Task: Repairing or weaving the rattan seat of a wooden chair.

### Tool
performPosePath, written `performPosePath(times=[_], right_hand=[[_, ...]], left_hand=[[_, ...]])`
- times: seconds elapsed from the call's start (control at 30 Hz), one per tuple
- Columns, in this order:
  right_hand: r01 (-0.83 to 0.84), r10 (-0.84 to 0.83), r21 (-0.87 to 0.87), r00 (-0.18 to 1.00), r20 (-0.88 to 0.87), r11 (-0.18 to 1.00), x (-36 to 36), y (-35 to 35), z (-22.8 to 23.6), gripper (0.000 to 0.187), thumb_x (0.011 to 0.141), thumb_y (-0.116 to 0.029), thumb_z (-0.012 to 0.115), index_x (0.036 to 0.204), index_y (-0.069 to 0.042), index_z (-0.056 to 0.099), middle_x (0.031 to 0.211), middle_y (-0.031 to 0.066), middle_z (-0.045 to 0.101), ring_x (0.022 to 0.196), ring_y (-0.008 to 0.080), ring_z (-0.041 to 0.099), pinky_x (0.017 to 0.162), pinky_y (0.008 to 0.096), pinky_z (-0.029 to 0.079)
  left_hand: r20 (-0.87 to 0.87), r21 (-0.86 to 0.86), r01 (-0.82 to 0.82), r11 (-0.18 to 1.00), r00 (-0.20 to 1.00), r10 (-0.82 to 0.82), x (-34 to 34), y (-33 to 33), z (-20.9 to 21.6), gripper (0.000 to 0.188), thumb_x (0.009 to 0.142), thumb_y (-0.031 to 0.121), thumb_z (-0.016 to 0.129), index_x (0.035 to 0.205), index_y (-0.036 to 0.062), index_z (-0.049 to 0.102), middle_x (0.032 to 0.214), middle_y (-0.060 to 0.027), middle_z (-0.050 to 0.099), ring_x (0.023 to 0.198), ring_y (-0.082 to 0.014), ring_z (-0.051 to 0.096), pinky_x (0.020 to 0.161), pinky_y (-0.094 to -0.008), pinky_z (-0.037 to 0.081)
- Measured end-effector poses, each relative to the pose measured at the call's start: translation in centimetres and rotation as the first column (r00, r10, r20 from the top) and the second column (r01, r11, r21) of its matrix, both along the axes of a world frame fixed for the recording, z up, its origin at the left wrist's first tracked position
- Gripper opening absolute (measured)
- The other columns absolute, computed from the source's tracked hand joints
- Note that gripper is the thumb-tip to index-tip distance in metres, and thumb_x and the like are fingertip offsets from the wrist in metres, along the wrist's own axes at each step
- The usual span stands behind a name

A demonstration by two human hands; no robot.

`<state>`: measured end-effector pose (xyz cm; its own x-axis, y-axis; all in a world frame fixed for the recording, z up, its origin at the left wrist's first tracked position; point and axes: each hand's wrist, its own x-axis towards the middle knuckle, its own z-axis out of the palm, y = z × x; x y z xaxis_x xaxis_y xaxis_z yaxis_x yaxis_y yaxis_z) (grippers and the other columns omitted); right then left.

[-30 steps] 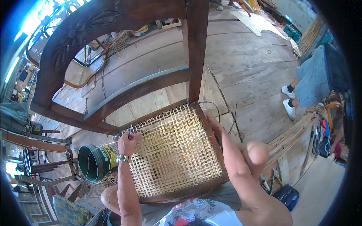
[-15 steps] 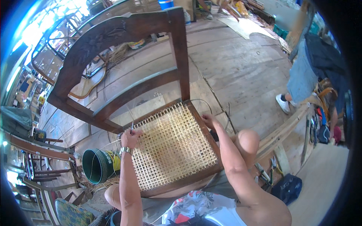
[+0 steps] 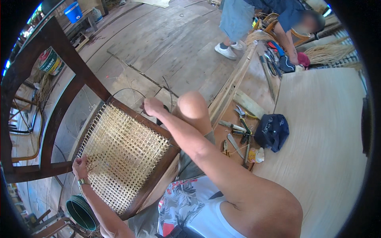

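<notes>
A dark wooden chair point(image 3: 63, 41) with a woven cane seat point(image 3: 123, 144) stands before me, its backrest to the left. My left hand point(image 3: 80, 166) is at the seat's back edge, near the left corner, with fingertips pinched at the weave. What they pinch is too small to make out. A thin pale strand hangs beside that wrist. My right hand point(image 3: 152, 107) is closed just outside the seat's right rail, close to my raised knee. Something dark shows at its fingers, but its kind is hidden. A dark curved strand point(image 3: 129, 89) arches near this hand.
Right of my knee lie pliers point(image 3: 240, 111), several other hand tools and a dark blue cap point(image 3: 272, 132). Beyond is a pale wooden board point(image 3: 321, 131). A green bucket point(image 3: 82, 213) stands beside my left forearm. Another person point(image 3: 283, 27) bends over materials at the far right.
My view has swung to the right, so the chair sits farther left and the tools show more fully. Both hands stay near the same seat edges. The other person's upper body has come into view.
</notes>
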<state>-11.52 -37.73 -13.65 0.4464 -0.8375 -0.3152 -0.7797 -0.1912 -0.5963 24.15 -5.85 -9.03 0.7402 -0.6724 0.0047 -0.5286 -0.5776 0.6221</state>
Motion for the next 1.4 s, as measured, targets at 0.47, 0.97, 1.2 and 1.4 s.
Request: performPosePath(times=[0.47,0.97,1.2,1.4], right_hand=[[0.416,-0.374,0.143,0.553,0.744,0.898,-24.4,4.9,16.7,0.027,0.096,-0.029,0.066,0.106,-0.005,0.063,0.085,-0.0011,0.063,0.075,0.0062,0.057,0.065,0.0221,0.048],[-0.207,-0.197,-0.448,0.688,-0.699,0.87,-51.8,18.1,-6.9,0.037,0.08,-0.02,0.066,0.116,-0.015,0.063,0.108,0.006,0.064,0.097,0.0307,0.06,0.084,0.0464,0.046],[0.467,-0.484,-0.659,0.858,0.175,0.59,-36.5,5.6,12.3,0.037,0.093,-0.022,0.065,0.118,0.002,0.053,0.102,0.0201,0.063,0.094,0.033,0.064,0.084,0.0441,0.049],[0.144,-0.344,0.336,0.029,0.939,0.931,-13.1,-2.7,19.5,0.024,0.094,-0.015,0.068,0.109,-0.003,0.054,0.101,0.0081,0.06,0.095,0.0199,0.062,0.09,0.0379,0.056]], left_hand=[[-0.025,0.01,-0.029,1.0,0.999,0.029,1.7,1.4,-0.1,0.046,0.083,0.043,0.078,0.069,0.0036,0.059,0.064,0.0028,0.054,0.061,-0.009,0.044,0.06,-0.0271,0.041],[0.004,0.111,-0.063,0.992,0.998,0.063,-3.2,-1.8,2.5,0.04,0.078,0.038,0.08,0.07,0.0031,0.063,0.066,-0.0106,0.066,0.057,-0.0171,0.056,0.058,-0.0354,0.046],[0.064,0.134,-0.124,0.983,0.991,0.117,-3.3,-0.1,3.7,0.046,0.074,0.05,0.078,0.071,0.0062,0.063,0.071,-0.0154,0.068,0.07,-0.0329,0.066,0.065,-0.0426,0.051],[0.033,0.157,-0.155,0.975,0.988,0.152,-4.1,-0.8,4.4,0.05,0.074,0.053,0.078,0.073,0.0069,0.06,0.07,-0.0127,0.066,0.068,-0.03,0.064,0.065,-0.0421,0.05]])
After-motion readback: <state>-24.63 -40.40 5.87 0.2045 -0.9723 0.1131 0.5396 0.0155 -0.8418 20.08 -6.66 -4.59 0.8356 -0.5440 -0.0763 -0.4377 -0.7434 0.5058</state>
